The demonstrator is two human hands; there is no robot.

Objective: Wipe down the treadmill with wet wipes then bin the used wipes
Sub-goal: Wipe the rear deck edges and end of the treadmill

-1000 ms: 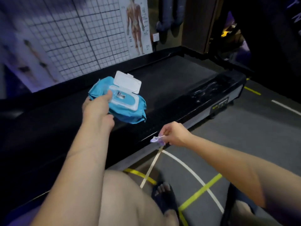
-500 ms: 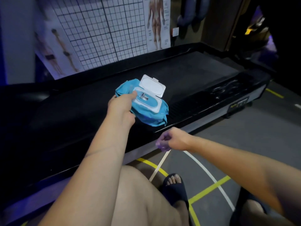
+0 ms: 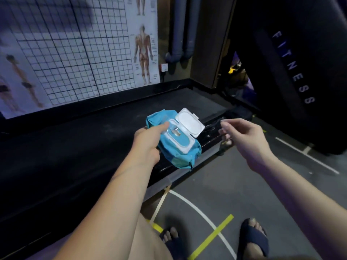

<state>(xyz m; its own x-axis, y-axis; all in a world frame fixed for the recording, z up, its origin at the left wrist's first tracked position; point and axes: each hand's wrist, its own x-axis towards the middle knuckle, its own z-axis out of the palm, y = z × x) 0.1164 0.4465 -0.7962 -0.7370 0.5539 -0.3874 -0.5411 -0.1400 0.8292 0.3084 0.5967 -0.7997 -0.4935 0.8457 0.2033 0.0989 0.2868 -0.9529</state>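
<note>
Blue pack (image 3: pixel 178 156) stays gripped in your left hand (image 3: pixel 148 141), lid open; your right hand (image 3: pixel 242 136) has risen, fingers loosely curled, wipe gone. Pack hangs over the treadmill (image 3: pixel 75 147) edge, just beside that hand.

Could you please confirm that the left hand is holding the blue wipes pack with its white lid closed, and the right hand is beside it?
Not quite: the head view shows the white lid flipped open, not closed. The left hand does hold the blue wipes pack, and the right hand is beside it.
</note>
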